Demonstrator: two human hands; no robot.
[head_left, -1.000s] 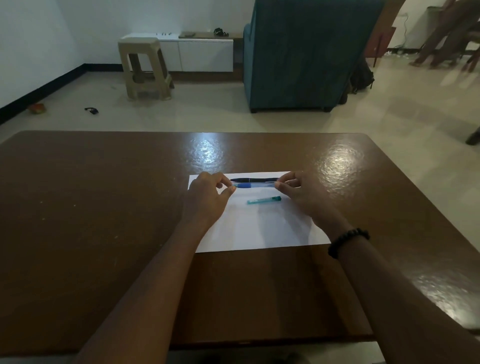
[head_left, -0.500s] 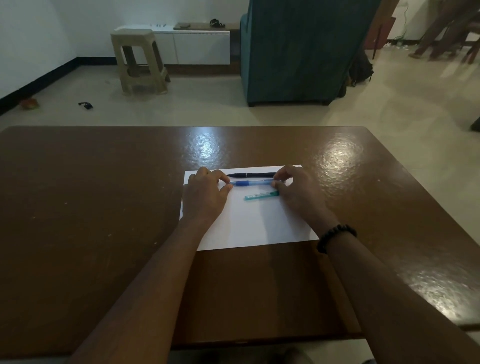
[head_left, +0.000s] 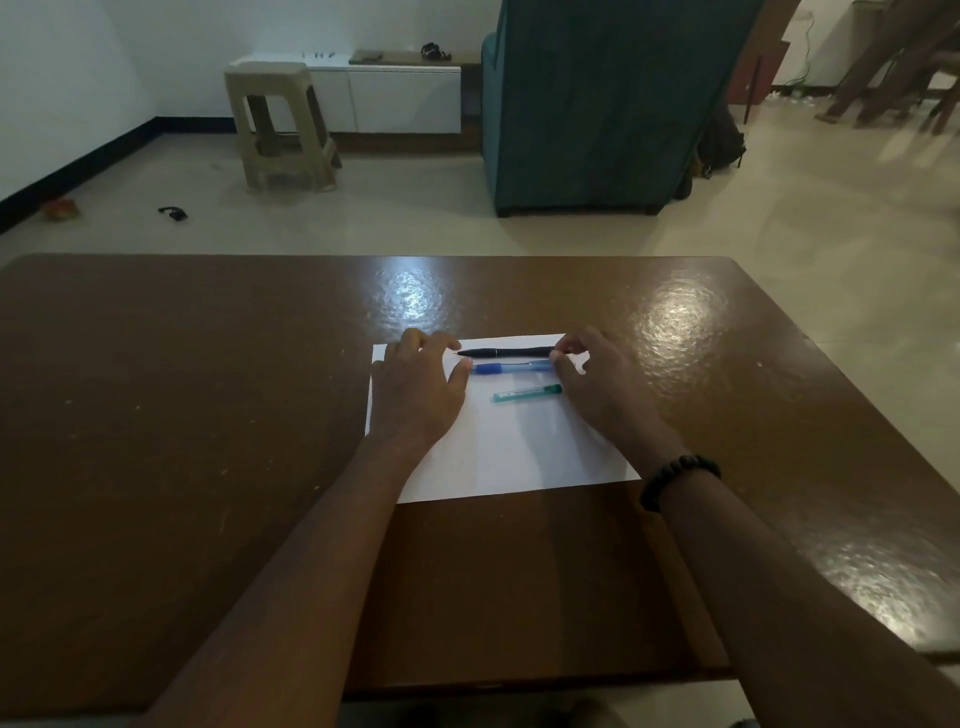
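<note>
Blue pen lay flat on the white paper, no longer lifted between both hands as a second earlier. Left hand had let go, fingers loosely spread beside its tip. Right hand pinched the other end. Black pen and teal tube stayed put on the table.

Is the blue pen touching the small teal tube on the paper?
Apart. The head view shows a strip of white paper between the blue pen and the teal tube.
</note>
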